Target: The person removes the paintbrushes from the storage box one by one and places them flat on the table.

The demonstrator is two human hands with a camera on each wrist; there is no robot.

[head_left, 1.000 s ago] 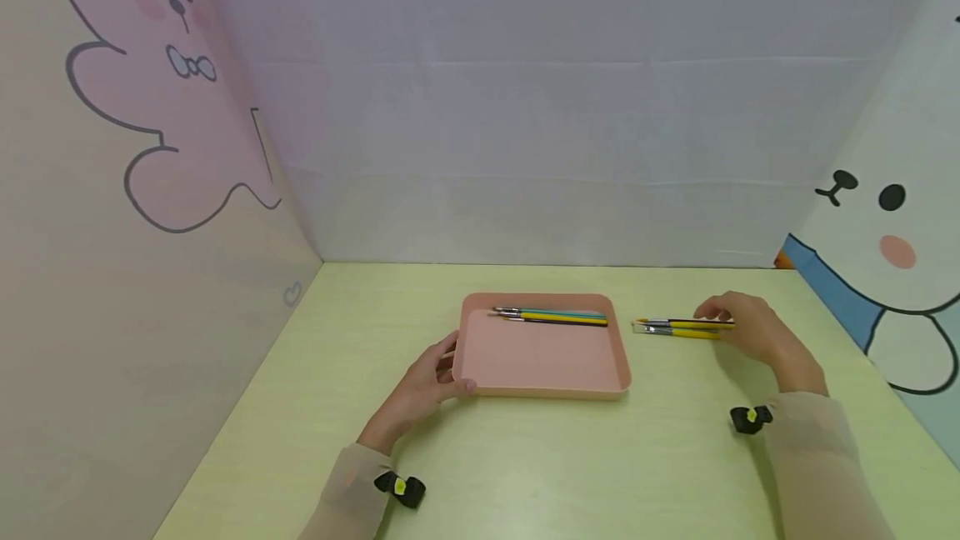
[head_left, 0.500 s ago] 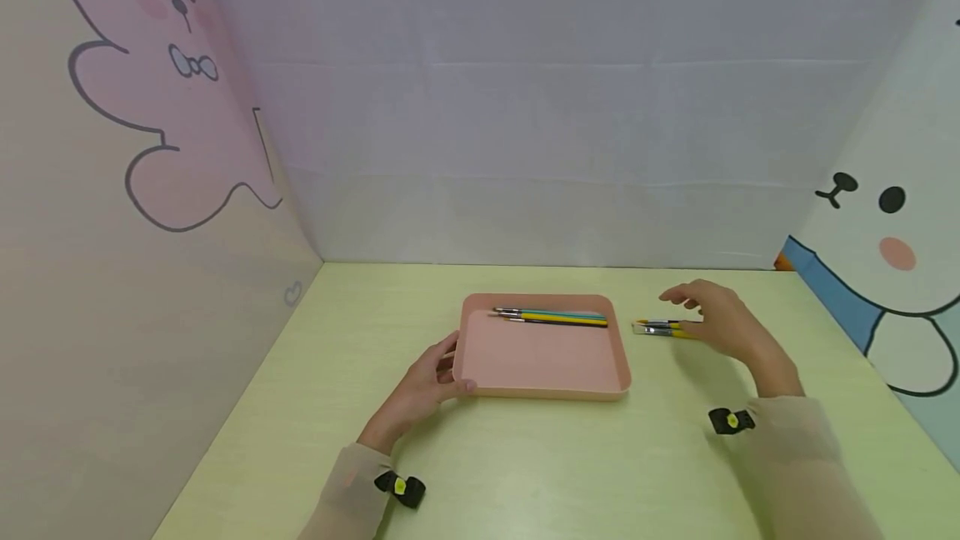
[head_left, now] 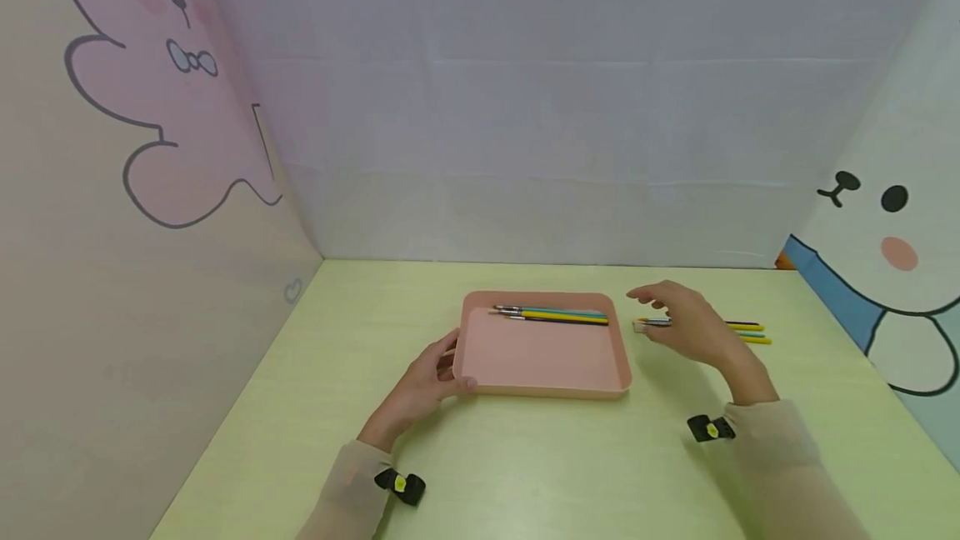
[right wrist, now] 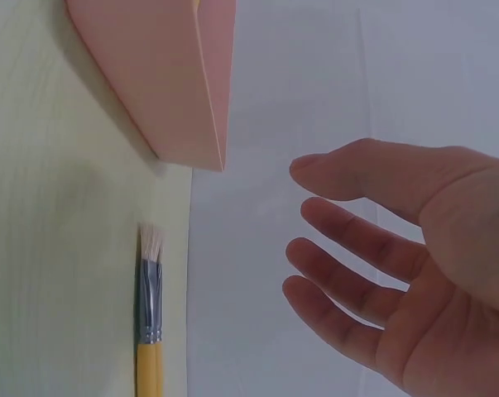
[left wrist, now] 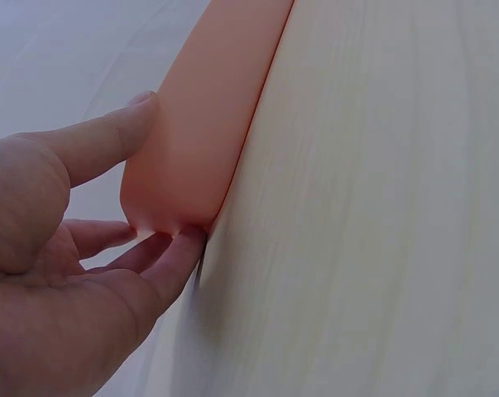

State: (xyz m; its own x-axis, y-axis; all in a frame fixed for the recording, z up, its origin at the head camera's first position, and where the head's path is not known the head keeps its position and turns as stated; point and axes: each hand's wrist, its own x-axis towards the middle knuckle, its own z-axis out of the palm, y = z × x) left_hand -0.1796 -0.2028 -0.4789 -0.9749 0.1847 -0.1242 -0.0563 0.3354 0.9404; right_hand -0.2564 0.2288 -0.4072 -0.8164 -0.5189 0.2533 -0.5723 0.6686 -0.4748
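A shallow pink tray (head_left: 540, 365) stands on the table, with several slim paintbrushes (head_left: 564, 317) lying along its far side. My left hand (head_left: 416, 392) holds the tray's near left corner; in the left wrist view the thumb is on one wall and the fingers (left wrist: 179, 260) touch the adjoining one. My right hand (head_left: 693, 327) hovers to the right of the tray with relaxed, spread fingers and nothing between them. Below it lie several yellow-handled brushes (head_left: 756, 342), partly hidden by the hand. The right wrist view shows a flat-bristled paintbrush (right wrist: 150, 298) on the table.
The pale wood-grain table (head_left: 525, 465) meets a whitish back wall (head_left: 480, 215) behind the tray. Side panels with cartoon animals stand at left and right. Dark wrist cameras (head_left: 401, 486) are strapped over both beige sleeves.
My right hand has moved left from the brush handles toward the tray, uncovering the handles' right ends. Its fingers have spread apart. The left hand and the tray stay in place.
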